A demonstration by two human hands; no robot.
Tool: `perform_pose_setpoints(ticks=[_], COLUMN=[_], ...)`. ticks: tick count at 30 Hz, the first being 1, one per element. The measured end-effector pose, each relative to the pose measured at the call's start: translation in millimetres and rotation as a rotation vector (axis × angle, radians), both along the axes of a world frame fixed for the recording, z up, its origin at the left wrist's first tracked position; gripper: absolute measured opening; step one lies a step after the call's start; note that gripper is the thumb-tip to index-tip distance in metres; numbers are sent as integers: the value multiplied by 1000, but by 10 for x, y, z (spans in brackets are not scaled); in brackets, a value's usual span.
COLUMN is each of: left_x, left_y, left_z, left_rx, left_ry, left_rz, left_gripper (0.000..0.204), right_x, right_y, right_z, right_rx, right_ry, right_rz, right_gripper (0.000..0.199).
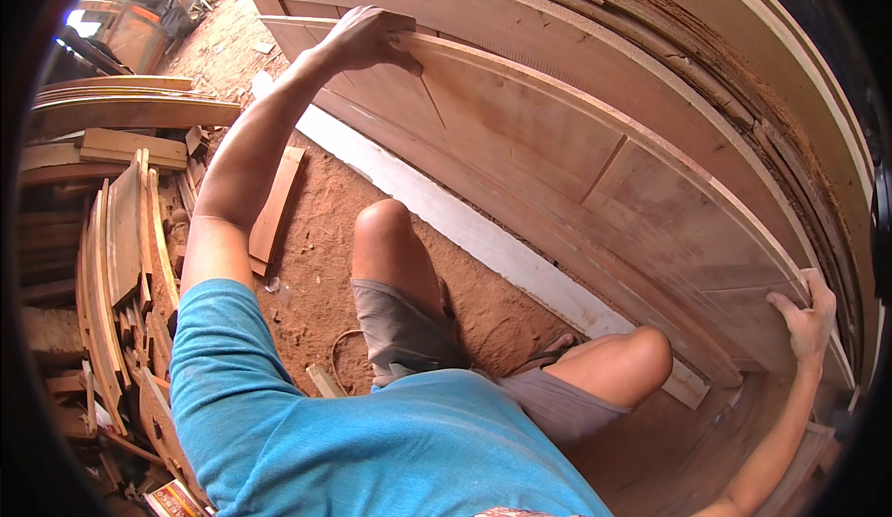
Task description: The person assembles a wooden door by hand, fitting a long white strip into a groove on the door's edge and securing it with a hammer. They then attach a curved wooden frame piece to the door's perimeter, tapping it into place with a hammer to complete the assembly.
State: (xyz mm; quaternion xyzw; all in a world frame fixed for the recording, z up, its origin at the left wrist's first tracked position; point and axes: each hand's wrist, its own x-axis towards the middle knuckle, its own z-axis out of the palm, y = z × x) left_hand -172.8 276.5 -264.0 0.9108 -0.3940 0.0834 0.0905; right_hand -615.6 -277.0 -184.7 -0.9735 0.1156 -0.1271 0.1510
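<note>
Reddish-brown wood: a panelled door [548,145] is seen stood on its long edge, straight ahead of the person, before a row of upright wooden panels [557,52].

Lettering is borne by a small printed carton [175,500] at lower left, partly cut off by the rim of the view.

Bare earth [316,285] is littered with wood. A stack of planks [121,238] is piled at left; a short board [277,210] is laid near the left forearm. A long white board [446,212] is laid along the door's foot, between it and the bent knees [386,229].

The door's face is divided by straight grooves and marked by darker, smudged patches.

Its top edge is gripped by the left hand [372,39], curled over it with thumb in front. The far right end is clasped by the right hand [806,317], partly opened, thumb on the face side.
</note>
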Motion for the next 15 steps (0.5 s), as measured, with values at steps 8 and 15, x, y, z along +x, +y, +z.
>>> perform_pose_setpoints(ticks=[8,15], left_x=[21,-22], left_y=[-153,-256], left_z=[82,-84], left_rx=[43,-52], left_ry=[110,95], left_rz=[53,85], left_gripper=[59,58], right_x=[51,183], right_y=[-179,-243], right_z=[-26,-158], right_rx=[10,-63], right_ry=[9,28], right_rz=[31,86], right_gripper=[34,37])
